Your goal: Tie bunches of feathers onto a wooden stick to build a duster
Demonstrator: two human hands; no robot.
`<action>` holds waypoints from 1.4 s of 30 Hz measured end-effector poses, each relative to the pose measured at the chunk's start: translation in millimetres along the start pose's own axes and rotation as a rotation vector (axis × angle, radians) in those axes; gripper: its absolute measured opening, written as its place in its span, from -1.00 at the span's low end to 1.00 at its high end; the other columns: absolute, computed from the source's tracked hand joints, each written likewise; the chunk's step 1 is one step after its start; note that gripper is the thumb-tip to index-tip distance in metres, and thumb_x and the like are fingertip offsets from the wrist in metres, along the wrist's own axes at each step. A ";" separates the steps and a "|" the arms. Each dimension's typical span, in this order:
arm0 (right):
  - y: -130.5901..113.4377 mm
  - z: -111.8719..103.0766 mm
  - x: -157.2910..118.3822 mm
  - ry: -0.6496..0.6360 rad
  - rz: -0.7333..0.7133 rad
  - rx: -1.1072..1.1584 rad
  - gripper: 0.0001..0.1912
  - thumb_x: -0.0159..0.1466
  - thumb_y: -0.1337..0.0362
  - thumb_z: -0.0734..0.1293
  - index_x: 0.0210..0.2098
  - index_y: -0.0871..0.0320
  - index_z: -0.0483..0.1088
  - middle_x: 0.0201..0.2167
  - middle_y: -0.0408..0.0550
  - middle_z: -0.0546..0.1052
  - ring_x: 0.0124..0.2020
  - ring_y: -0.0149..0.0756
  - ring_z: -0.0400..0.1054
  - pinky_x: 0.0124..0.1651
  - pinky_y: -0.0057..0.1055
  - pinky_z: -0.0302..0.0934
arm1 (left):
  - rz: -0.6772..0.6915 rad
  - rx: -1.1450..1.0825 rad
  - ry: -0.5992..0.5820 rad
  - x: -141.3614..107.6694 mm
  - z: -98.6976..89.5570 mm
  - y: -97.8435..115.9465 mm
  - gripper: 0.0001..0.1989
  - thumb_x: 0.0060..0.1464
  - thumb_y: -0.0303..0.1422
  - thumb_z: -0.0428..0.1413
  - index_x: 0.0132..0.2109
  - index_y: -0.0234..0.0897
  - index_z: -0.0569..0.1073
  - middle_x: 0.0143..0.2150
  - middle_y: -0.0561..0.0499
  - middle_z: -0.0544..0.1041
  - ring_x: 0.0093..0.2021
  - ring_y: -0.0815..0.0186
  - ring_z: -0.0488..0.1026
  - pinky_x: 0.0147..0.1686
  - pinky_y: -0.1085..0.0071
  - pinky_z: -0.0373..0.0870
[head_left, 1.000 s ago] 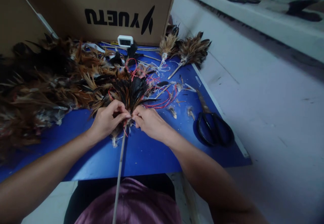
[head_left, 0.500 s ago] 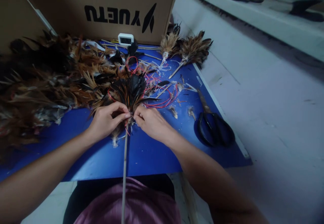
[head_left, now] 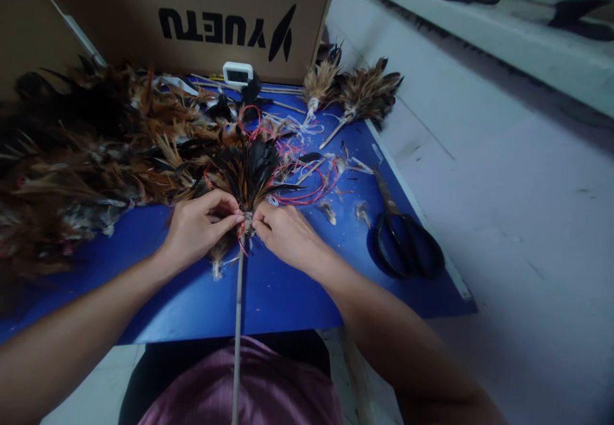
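Dark feathers [head_left: 254, 169] are bunched at the top of a thin stick [head_left: 238, 310], which runs down over the table edge to my lap. My left hand [head_left: 204, 223] pinches at the left side of the feather base, thumb and fingertips together. From the right, my right hand [head_left: 283, 228] pinches at the same base, its fingers curled. A bit of red string [head_left: 242, 239] hangs just below the fingertips. What exactly each fingertip pair holds is too small to make out.
Brown feather bundles [head_left: 110, 156] heap on the left. Black-handled scissors [head_left: 405, 242] lie right. Red string loops [head_left: 316, 188] and feather scraps lie between. Behind are a white timer [head_left: 238, 73], a cardboard box [head_left: 119, 2] and two feather bundles [head_left: 362, 95].
My fingertips have parted slightly, uncovering more of the pale feather base between them. My left hand has shifted a little left. The stick's lower end moved slightly right.
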State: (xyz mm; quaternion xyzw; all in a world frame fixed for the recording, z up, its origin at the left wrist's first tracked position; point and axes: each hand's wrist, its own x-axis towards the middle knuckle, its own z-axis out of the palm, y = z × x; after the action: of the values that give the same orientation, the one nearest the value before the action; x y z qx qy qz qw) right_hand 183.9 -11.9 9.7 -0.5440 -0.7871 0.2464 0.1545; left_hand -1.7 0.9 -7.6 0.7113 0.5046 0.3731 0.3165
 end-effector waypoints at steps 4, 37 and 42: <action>-0.8 -1.1 -0.5 0.008 0.003 0.027 -0.80 0.29 0.30 0.17 -0.29 0.17 0.43 -0.47 -0.06 0.51 -0.47 -0.37 0.33 -0.39 -0.45 0.00 | -0.015 0.003 0.007 -0.4 -0.2 -2.4 -0.79 -0.04 -0.26 0.25 -0.29 -0.27 0.47 -0.39 0.04 0.57 -0.42 0.36 0.54 -0.36 0.47 0.51; 2.0 -2.6 3.3 0.071 0.004 0.128 -0.84 0.19 0.39 0.21 -0.41 0.17 0.44 -0.56 -0.16 0.44 -0.54 -0.46 0.21 -0.40 -0.49 0.00 | 0.548 0.756 -0.098 -10.7 -11.2 7.9 -0.75 0.18 -0.45 -0.06 -0.26 -0.27 0.52 -0.34 -0.08 0.52 -0.34 0.26 0.46 -0.32 0.37 0.39; 2.4 -3.7 2.9 0.072 0.017 0.074 -0.83 0.19 0.39 0.21 -0.40 0.16 0.44 -0.55 -0.13 0.45 -0.53 -0.43 0.23 -0.39 -0.47 0.01 | 0.473 0.611 -0.082 -4.2 -9.9 8.6 -0.82 0.21 -0.44 -0.04 -0.29 -0.27 0.45 -0.31 -0.04 0.47 -0.27 0.29 0.44 -0.26 0.41 0.38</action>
State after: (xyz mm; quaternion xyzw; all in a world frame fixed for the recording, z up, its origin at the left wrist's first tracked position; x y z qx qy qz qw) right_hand 186.6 -7.6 11.4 -0.5531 -0.7666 0.2570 0.2008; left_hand -6.9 -4.9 3.8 0.8838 0.4016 0.2395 0.0153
